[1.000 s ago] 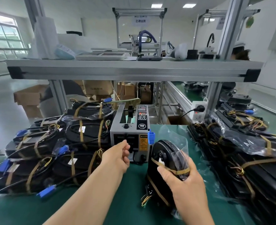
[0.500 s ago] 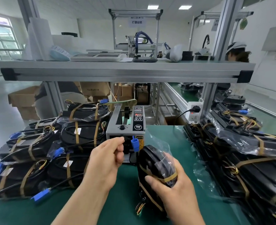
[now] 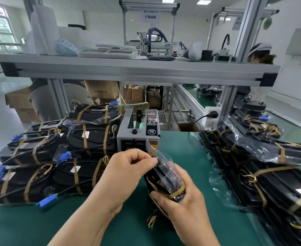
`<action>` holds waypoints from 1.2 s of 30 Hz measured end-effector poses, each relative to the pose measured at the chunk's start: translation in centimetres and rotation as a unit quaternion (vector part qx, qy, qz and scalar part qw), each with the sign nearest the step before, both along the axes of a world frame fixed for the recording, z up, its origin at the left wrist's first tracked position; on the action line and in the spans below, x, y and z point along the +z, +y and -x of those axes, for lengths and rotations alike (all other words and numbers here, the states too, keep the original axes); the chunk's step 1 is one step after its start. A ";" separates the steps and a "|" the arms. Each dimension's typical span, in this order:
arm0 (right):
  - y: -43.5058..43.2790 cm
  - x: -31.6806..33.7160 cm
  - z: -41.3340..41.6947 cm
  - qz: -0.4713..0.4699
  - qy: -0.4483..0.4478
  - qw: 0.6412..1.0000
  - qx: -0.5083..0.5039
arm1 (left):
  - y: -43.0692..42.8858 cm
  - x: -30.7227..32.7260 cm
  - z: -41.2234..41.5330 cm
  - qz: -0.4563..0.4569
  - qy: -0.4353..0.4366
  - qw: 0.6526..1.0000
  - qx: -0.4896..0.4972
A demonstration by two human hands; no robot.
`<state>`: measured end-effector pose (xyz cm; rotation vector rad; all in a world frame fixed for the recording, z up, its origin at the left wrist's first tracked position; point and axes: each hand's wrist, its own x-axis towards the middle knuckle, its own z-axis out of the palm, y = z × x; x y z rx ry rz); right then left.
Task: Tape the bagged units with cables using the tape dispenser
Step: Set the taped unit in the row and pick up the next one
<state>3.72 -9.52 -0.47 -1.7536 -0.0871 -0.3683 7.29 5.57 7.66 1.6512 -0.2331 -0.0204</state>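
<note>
left hand [image 3: 126, 167] fingers pinch bagged unit [image 3: 164, 176] top | right hand [image 3: 185, 205] fingers curl round it

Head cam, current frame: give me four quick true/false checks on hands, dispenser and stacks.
1. The right hand holds the black unit in a clear plastic bag. True.
2. The left hand lies flat on the green mat. False: it is raised, fingers pinching at the bag's top.
3. The grey tape dispenser stands right of the white power socket. False: it stands left of it.
4. Taped black units are stacked on both sides of the dispenser. True.
</note>
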 end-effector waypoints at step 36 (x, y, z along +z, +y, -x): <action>0.4 -0.4 0.0 0.019 0.005 1.000 -0.002 | -0.8 -0.3 0.4 -0.107 -0.052 0.988 0.097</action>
